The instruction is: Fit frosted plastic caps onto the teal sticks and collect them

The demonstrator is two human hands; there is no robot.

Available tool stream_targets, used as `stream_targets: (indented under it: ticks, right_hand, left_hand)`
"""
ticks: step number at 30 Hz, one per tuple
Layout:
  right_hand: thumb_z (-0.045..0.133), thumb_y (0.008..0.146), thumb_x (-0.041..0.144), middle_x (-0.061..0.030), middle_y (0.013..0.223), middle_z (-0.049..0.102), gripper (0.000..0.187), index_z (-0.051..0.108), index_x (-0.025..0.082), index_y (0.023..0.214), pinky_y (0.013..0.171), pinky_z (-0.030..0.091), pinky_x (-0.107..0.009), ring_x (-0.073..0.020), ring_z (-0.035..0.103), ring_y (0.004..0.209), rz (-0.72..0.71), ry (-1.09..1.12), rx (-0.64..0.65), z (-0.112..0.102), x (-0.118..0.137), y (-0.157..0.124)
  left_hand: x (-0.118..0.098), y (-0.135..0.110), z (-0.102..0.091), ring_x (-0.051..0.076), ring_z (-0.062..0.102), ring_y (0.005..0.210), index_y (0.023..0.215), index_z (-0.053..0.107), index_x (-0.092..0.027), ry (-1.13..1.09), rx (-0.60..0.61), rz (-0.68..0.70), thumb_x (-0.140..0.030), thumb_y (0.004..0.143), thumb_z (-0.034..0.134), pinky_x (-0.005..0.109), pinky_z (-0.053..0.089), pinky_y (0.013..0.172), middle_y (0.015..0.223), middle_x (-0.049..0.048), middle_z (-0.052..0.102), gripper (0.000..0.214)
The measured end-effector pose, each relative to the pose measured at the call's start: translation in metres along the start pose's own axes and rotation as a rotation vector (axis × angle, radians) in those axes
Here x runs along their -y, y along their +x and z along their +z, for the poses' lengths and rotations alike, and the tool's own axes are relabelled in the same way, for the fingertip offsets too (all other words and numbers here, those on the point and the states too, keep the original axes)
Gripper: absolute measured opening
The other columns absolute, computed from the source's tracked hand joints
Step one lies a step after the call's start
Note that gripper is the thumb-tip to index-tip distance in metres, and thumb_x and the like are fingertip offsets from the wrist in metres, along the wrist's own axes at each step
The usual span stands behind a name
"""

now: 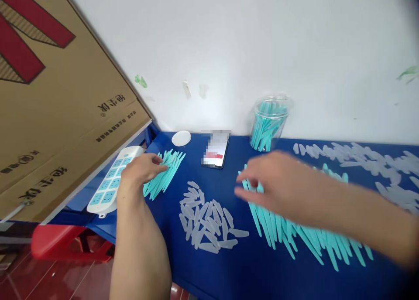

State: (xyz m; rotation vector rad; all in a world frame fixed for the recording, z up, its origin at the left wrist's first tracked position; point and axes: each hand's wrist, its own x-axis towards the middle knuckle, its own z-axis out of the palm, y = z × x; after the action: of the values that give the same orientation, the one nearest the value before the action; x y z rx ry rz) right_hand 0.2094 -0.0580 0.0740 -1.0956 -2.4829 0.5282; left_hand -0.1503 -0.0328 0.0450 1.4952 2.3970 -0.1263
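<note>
My left hand (142,167) is at the near-left edge of a small pile of slim teal sticks (170,171), its thumb and fingertips apart and over the sticks. No stick is plainly gripped in it. Blurred by motion, my right hand (271,178) hovers over a larger spread of teal sticks (278,228) on the right. Its thumb and forefinger are parted, with nothing visible between them. Between the two piles lies a heap of small translucent white blade-shaped pieces (209,223). My right forearm hides part of the larger spread.
A clear jar (268,123) of teal sticks stands by the wall. A phone (216,149) and round white lid (181,138) lie on the blue table (216,186). More translucent pieces (360,156) lie right. A power strip (114,180), cardboard box (65,95) and red stool (62,243) are left.
</note>
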Motion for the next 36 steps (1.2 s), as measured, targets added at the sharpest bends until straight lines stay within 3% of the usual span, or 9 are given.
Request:
stream_targets:
  ticks: [3,5,10,13,19,22,27,32,36]
  right_hand:
    - [0.075,0.088,0.017,-0.0069,0.078,0.073,0.012,0.077,0.018,0.077,0.059,0.052,-0.031,-0.0210,0.072,0.073,0.078,0.002,0.392,0.041,0.016,-0.018]
    - [0.073,0.087,0.015,-0.0079,0.081,0.071,0.012,0.074,0.017,0.076,0.060,0.050,-0.030,-0.0204,0.069,0.072,0.140,0.014,0.482,0.053,0.016,-0.017]
    - [0.073,0.089,0.022,-0.0079,0.084,0.070,0.007,0.076,0.017,0.085,0.059,0.047,-0.029,-0.0194,0.067,0.072,0.168,0.070,0.501,0.060,0.012,-0.003]
    - [0.074,0.087,0.018,-0.0078,0.081,0.069,0.008,0.074,0.017,0.079,0.060,0.047,-0.029,-0.0196,0.066,0.074,0.171,0.094,0.481,0.068,0.017,0.002]
    - [0.073,0.082,0.008,-0.0055,0.071,0.065,0.016,0.071,0.018,0.070,0.063,0.046,-0.031,-0.0183,0.063,0.070,0.190,0.136,0.398,0.068,0.023,0.001]
    - [0.073,0.085,0.013,-0.0034,0.065,0.061,0.014,0.072,0.018,0.073,0.061,0.044,-0.031,-0.0175,0.061,0.064,0.234,0.139,0.392,0.050,0.018,-0.003]
    - [0.075,0.091,0.024,-0.0002,0.053,0.051,0.039,0.054,0.020,0.059,0.049,0.035,-0.030,-0.0159,0.053,0.053,0.322,0.062,0.590,0.036,0.016,-0.006]
    - [0.076,0.078,0.003,0.0013,0.055,0.046,0.049,0.039,0.020,0.051,0.046,0.028,-0.029,-0.0105,0.040,0.047,0.293,0.026,0.636,0.049,0.031,0.001]
    - [0.070,0.073,-0.001,0.0007,0.055,0.046,0.041,0.041,0.020,0.053,0.046,0.027,-0.030,-0.0112,0.040,0.049,0.282,0.001,0.584,0.046,0.041,0.003]
  left_hand:
    - [0.004,0.004,0.003,0.028,0.070,0.116,0.135,0.066,-0.018,0.024,0.030,-0.040,-0.037,0.103,0.070,0.048,0.061,0.097,0.136,0.0115,0.067,0.037]
    - [0.004,0.006,0.005,0.028,0.070,0.116,0.135,0.066,-0.018,0.030,0.036,-0.051,-0.037,0.103,0.070,0.048,0.061,0.097,0.136,0.0114,0.067,0.038]
    - [0.001,0.004,0.005,0.028,0.070,0.115,0.133,0.068,-0.018,0.034,0.008,-0.061,-0.039,0.103,0.070,0.047,0.061,0.096,0.135,0.0105,0.068,0.037]
    - [0.003,0.001,0.003,0.027,0.070,0.113,0.131,0.068,-0.017,0.033,-0.039,-0.066,-0.040,0.103,0.070,0.046,0.061,0.095,0.132,0.0098,0.069,0.036]
    - [0.002,-0.007,-0.002,0.038,0.075,0.105,0.104,0.083,-0.021,-0.025,-0.248,0.022,-0.044,0.090,0.072,0.046,0.057,0.089,0.107,0.0112,0.083,0.029]
    - [-0.013,-0.015,-0.001,0.035,0.077,0.097,0.117,0.081,-0.023,-0.116,-0.304,0.120,-0.050,0.093,0.062,0.040,0.056,0.079,0.106,0.0100,0.084,0.041]
    - [-0.051,-0.031,0.009,0.023,0.074,0.073,0.126,0.078,-0.026,-0.224,-0.300,0.319,-0.061,0.097,0.054,0.031,0.051,0.068,0.088,0.0029,0.082,0.051]
    - [-0.066,-0.038,0.019,0.021,0.063,0.067,0.119,0.083,-0.026,-0.203,-0.330,0.442,-0.061,0.098,0.056,0.031,0.041,0.064,0.072,0.0014,0.075,0.048]
    - [-0.069,-0.041,0.020,0.020,0.058,0.063,0.116,0.084,-0.026,-0.204,-0.298,0.528,-0.057,0.099,0.058,0.030,0.037,0.060,0.066,0.0000,0.072,0.044]
